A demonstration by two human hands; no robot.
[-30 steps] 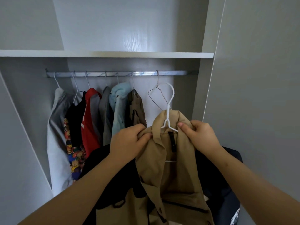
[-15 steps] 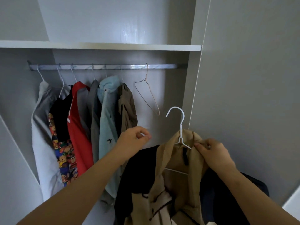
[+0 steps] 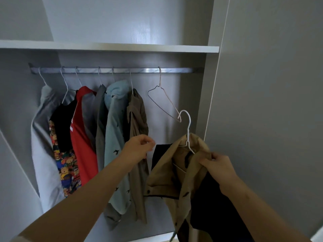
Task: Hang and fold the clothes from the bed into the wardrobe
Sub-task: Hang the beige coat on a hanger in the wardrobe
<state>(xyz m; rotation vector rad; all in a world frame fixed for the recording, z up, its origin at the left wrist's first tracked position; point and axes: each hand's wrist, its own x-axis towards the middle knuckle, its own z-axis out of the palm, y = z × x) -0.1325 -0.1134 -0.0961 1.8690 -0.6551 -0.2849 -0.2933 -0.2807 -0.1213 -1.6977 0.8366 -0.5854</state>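
log | we note a grey wall at 3 o'clock | we note a pale strip at 4 o'clock

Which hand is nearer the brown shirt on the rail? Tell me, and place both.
Left. The left hand is just in front of the brown shirt, overlapping its right edge. The right hand is well off to the right, gripping the jacket.

The bottom edge cuts off my tan jacket; its cloth hides most of the white hanger. Whether my left grip pinches anything, I cannot tell.
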